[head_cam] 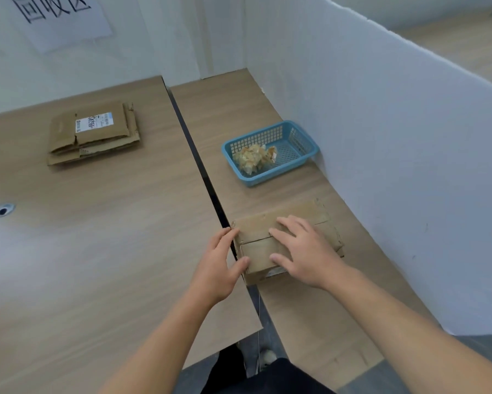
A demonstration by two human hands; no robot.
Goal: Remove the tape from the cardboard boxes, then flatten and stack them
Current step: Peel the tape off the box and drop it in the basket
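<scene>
The right hand lies flat with fingers spread, pressing on the cardboard box near the right table's front-left edge. The left hand touches the box's left side, fingers relaxed and nearly straight, thumb on its front corner.

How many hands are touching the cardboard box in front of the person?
2. The left hand rests against the left edge of the box; the right hand lies flat on its top. No other hand is visible.
</scene>
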